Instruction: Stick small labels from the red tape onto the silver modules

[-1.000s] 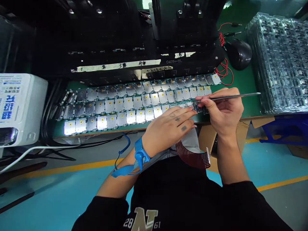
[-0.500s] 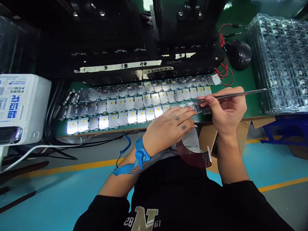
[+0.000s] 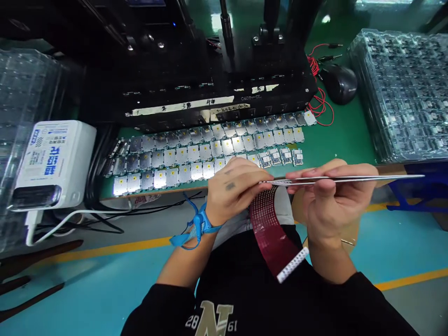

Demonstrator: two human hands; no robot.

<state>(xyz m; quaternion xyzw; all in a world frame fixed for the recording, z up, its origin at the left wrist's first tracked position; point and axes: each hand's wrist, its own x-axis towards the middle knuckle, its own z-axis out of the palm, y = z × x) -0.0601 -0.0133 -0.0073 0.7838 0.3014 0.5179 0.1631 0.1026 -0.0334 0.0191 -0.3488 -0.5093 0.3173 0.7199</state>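
Note:
My left hand (image 3: 233, 189) is closed, pinching the upper end of a dark red sticker sheet (image 3: 268, 226) dotted with rows of small pale marks. The sheet curls down in front of my shirt to a white end strip. Metal tweezers (image 3: 385, 178) lie nearly level across the fingers of my right hand (image 3: 332, 200), tips pointing left at the sheet's top edge by my left fingertips. Whether the tips grip a sticker I cannot make out. Just beyond my hands are several small circuit boards (image 3: 275, 157) with white patches. Rows of silver-faced boards (image 3: 182, 154) stretch left.
A black machine (image 3: 189, 100) with taped number labels stands behind the boards. Stacked clear trays (image 3: 409, 98), a black mouse (image 3: 339, 84) and red wires (image 3: 322, 105) are at right. On the left is a white box-shaped device (image 3: 56, 163). A blue wrist strap (image 3: 199, 224) circles my left wrist.
Both hands have drawn back from the boards toward my body. My left hand has lifted the red sheet, and the tweezers have swung level with their tips at its edge.

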